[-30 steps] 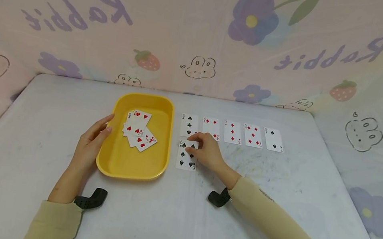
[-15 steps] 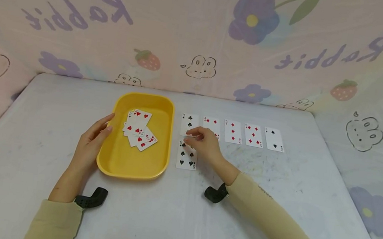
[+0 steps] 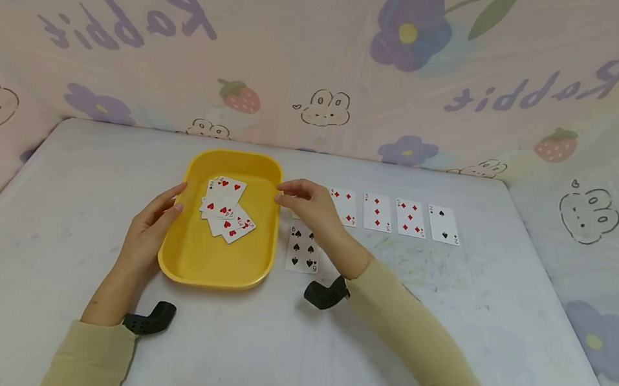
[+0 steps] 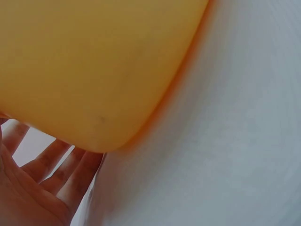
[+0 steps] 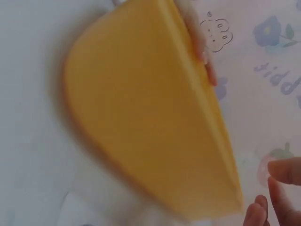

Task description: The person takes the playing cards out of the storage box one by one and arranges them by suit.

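Observation:
My left hand [image 3: 147, 230] rests at the left rim of a yellow plastic tray [image 3: 212, 262], its fingers [image 4: 70, 174] extended along the outside wall in the left wrist view. Inside the tray, several playing cards [image 3: 224, 198] lie face up in an overlapping heap, hearts showing. My right hand [image 3: 313, 210] hovers by the tray's right rim, thumb and forefinger slightly apart with no card between them. Below it a six of spades [image 3: 303, 254] lies flat on the table. The three of clubs behind it is almost wholly covered by the hand.
A row of face-up cards continues rightward: a four of diamonds [image 3: 345, 207], a three of diamonds [image 3: 377, 213], a five of diamonds [image 3: 411, 219] and a two of spades [image 3: 444, 225]. They lie on a white-covered table [image 3: 241, 353]. A printed curtain [image 3: 283, 39] closes off the back.
My right hand has left the six of spades, which stays on the table, and moved up and left to the tray's right rim. The left hand stays at the tray.

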`<state>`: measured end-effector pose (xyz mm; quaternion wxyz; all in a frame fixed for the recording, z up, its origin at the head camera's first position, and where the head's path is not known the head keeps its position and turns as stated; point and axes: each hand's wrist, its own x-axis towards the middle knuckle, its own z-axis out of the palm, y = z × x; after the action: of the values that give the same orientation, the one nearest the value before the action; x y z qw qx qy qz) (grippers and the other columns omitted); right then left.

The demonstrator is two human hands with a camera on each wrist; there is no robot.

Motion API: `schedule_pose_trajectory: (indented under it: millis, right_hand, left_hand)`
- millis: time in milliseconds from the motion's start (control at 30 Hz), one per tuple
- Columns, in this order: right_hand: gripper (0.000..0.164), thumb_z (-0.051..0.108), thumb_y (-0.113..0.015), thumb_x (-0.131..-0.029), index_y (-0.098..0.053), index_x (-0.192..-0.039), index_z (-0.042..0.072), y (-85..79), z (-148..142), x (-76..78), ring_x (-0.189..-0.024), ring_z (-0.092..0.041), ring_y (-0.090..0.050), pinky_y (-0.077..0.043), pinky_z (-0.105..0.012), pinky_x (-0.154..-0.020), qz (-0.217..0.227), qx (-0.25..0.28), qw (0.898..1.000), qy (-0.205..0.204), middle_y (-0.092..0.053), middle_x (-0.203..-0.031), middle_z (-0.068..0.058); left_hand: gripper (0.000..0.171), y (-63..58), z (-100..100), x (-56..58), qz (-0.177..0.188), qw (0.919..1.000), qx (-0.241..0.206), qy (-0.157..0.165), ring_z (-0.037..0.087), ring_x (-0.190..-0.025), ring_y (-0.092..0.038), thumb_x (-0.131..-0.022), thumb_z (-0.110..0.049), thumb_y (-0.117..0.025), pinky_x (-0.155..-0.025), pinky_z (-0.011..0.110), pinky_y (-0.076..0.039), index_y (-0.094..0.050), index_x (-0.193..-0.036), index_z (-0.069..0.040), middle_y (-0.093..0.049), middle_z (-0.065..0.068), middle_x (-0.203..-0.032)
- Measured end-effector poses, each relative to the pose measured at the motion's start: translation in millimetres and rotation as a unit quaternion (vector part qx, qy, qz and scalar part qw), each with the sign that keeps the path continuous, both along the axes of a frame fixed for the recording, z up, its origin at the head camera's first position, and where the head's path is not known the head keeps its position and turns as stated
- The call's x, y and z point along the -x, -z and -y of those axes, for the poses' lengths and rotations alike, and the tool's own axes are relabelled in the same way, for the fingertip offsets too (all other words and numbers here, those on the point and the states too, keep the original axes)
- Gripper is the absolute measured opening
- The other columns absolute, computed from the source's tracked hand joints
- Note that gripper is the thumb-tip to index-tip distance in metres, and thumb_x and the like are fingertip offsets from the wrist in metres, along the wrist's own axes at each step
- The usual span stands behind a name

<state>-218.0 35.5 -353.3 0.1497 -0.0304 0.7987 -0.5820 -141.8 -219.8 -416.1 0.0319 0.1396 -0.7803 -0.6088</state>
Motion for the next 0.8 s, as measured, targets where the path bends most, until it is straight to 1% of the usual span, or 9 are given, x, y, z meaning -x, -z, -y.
schedule_pose_trajectory:
  millis: [100, 233, 333, 433, 567, 633, 733, 800]
  right_hand:
    - [0.028, 0.016, -0.068, -0.088, -0.066, -0.114, 0.007, -6.6, 14.7, 4.5, -0.104, -0.023, -0.058, -0.047, -0.030, -0.090, 0.020, 0.016, 1.000, -0.009, -0.065, -0.112, -0.006]
    - [0.034, 0.019, -0.068, -0.088, -0.064, -0.120, 0.007, -14.2, 33.6, 12.0, -0.116, -0.026, -0.054, -0.045, -0.032, -0.094, 0.059, 0.017, 0.998, -0.022, -0.063, -0.122, -0.004]
    - [0.036, 0.018, -0.067, -0.088, -0.064, -0.122, 0.007, -17.3, 46.1, 18.0, -0.121, -0.027, -0.052, -0.044, -0.035, -0.100, 0.080, 0.028, 0.996, -0.016, -0.060, -0.128, -0.004]
    - [0.036, 0.016, -0.067, -0.088, -0.063, -0.122, 0.007, -18.8, 58.3, 21.7, -0.122, -0.028, -0.051, -0.042, -0.036, -0.103, 0.083, 0.036, 0.996, -0.001, -0.058, -0.131, -0.005]
    - [0.039, 0.016, -0.068, -0.087, -0.063, -0.124, 0.007, -16.4, 75.8, 24.4, -0.118, -0.026, -0.051, -0.039, -0.036, -0.105, 0.073, 0.023, 0.997, 0.017, -0.055, -0.132, -0.007]
    - [0.040, 0.016, -0.068, -0.086, -0.062, -0.125, 0.008, -12.6, 85.1, 25.4, -0.116, -0.024, -0.051, -0.039, -0.036, -0.106, 0.078, 0.017, 0.996, 0.026, -0.055, -0.132, -0.008]
    - [0.043, 0.012, -0.070, -0.084, -0.060, -0.126, 0.008, -4.1, 98.0, 26.5, -0.115, -0.025, -0.052, -0.040, -0.036, -0.106, 0.092, 0.019, 0.995, 0.044, -0.056, -0.129, -0.009]
    - [0.046, 0.014, -0.073, -0.082, -0.060, -0.126, 0.011, 2.2, 105.9, 27.0, -0.119, -0.026, -0.048, -0.039, -0.036, -0.106, 0.094, -0.011, 0.994, 0.062, -0.056, -0.129, -0.007]
  left_hand:
    - [0.044, -0.2, 0.7, -0.5, 0.003, 1.0000, 0.000, -0.002, 0.013, -0.118, -0.041, -0.099, -0.047, -0.044, -0.085, 0.003, -0.041, -0.042, -0.142, -0.042, -0.039, 0.007, -0.146]
    - [0.044, 0.0, 1.4, -1.1, 0.004, 1.0000, 0.002, 0.000, 0.014, -0.119, -0.040, -0.099, -0.047, -0.044, -0.085, 0.004, -0.041, -0.042, -0.143, -0.041, -0.039, 0.007, -0.146]
    - [0.045, 0.0, 1.3, -1.0, 0.002, 1.0000, -0.002, 0.004, 0.015, -0.119, -0.040, -0.099, -0.047, -0.044, -0.086, 0.004, -0.041, -0.042, -0.143, -0.041, -0.039, 0.007, -0.146]
    - [0.045, -0.5, 0.9, -0.6, 0.003, 1.0000, -0.003, 0.003, 0.015, -0.121, -0.040, -0.098, -0.048, -0.044, -0.087, 0.004, -0.041, -0.042, -0.143, -0.041, -0.039, 0.006, -0.147]
    - [0.045, -1.7, 0.4, -0.2, 0.006, 0.9999, -0.008, 0.002, 0.016, -0.124, -0.039, -0.098, -0.048, -0.045, -0.087, 0.004, -0.041, -0.042, -0.142, -0.042, -0.038, 0.005, -0.148]
    - [0.044, -2.2, 0.3, -0.1, 0.007, 0.9999, -0.012, 0.002, 0.016, -0.124, -0.039, -0.098, -0.048, -0.045, -0.087, 0.005, -0.042, -0.042, -0.142, -0.042, -0.038, 0.005, -0.147]
    - [0.044, -2.4, -0.2, 0.1, 0.010, 0.9998, -0.015, 0.002, 0.017, -0.124, -0.039, -0.098, -0.048, -0.045, -0.088, 0.005, -0.042, -0.042, -0.142, -0.043, -0.038, 0.005, -0.147]
    - [0.044, -2.4, -0.5, 0.0, 0.012, 0.9998, -0.015, 0.001, 0.017, -0.124, -0.039, -0.098, -0.048, -0.045, -0.088, 0.005, -0.042, -0.043, -0.142, -0.043, -0.039, 0.004, -0.146]
